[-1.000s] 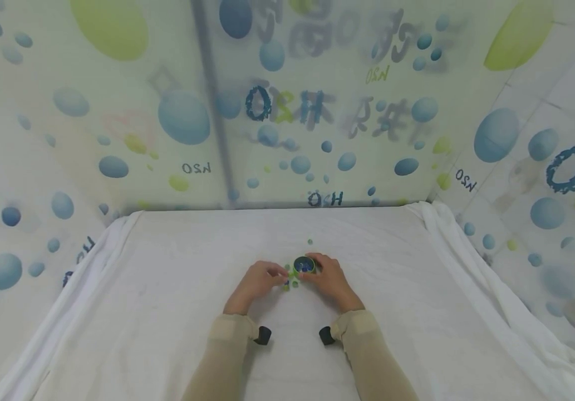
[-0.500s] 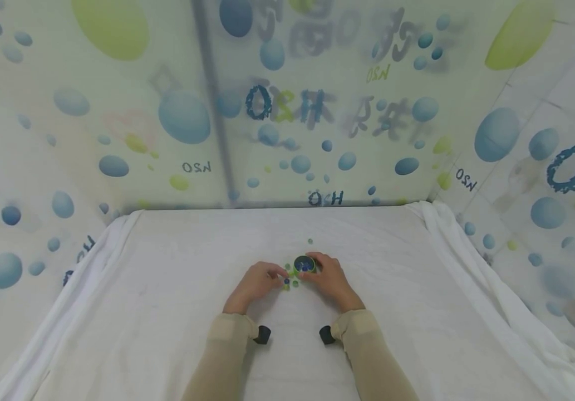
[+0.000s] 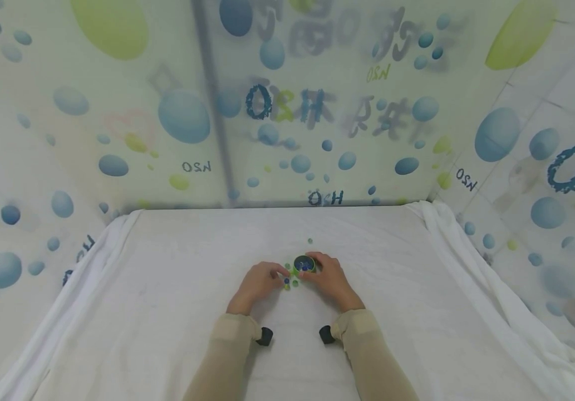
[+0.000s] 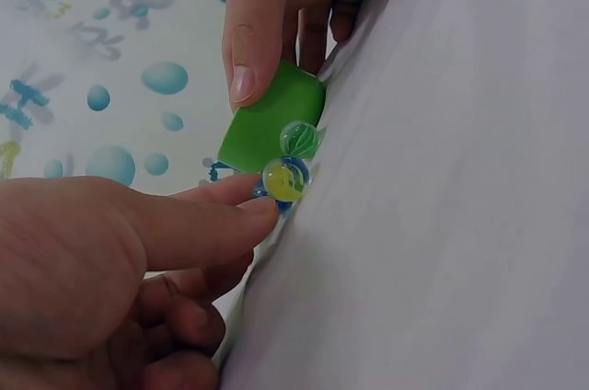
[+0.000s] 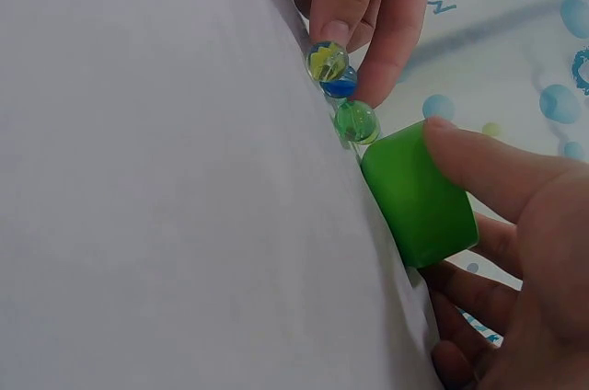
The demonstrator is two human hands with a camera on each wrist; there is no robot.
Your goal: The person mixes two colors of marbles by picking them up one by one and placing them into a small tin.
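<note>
A small green cup (image 3: 303, 265) stands on the white cloth with its dark opening facing up. Something blue and glassy shows inside it. My right hand (image 3: 331, 279) grips the cup from its right side, thumb in front and fingers behind, as the right wrist view shows. To the cup's left, my left hand (image 3: 262, 278) reaches its index finger and thumb toward loose glass marbles, the two tips apart. A yellow marble (image 5: 327, 61), a blue marble (image 5: 340, 85) and a green marble (image 5: 356, 121) sit close together by those fingertips. Whether the index finger touches one is unclear.
One more green marble (image 3: 310, 241) lies alone behind the cup. White cloth (image 3: 207, 250) covers the table up to a patterned wall (image 3: 287, 150) at the back. Patterned walls also rise at left and right.
My left forearm has shifted slightly right, while its fingers stay by the marbles. The blue marble beside them shows more plainly than a second ago. My right hand and the cup hold their place.
</note>
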